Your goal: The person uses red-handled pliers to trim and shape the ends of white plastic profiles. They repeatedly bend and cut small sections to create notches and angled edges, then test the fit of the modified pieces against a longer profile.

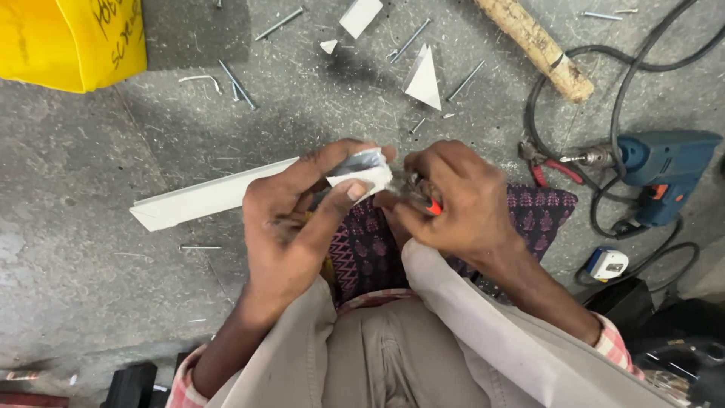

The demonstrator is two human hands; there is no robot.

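Your left hand (291, 227) is clamped on the end of a long white strip (204, 200), thumb and fingers pinching a folded white/grey end piece (362, 172) right above your lap. The strip runs out to your left, far end resting on or just over the grey concrete floor (91, 287), can't tell which.

Right hand (461, 200) is closed round a small tool w/ an orange-red handle (433, 206), tip at the end piece. Tool type mostly hidden by fingers, can't tell.

Handling, my read:
- Strip looks thin sheet, prob light and stiff lengthwise but will flex and twist if held only at one end.
- Cut edges and corners likely sharp; offcuts like the white triangle (424, 78) suggest it shears easily.
- Painted face prob slick, so pinch on the flat near the work point, not on the edges.
- End piece looks crumpled, so soft enough to deform. Don't over-squeeze.

Nearby: blue drill (664, 170) w/ black cable (604, 83), red-handled pliers (547, 168), wooden stick (536, 45), loose nails (238, 85), yellow container (75, 38), patterned cloth (540, 211) under your hands.
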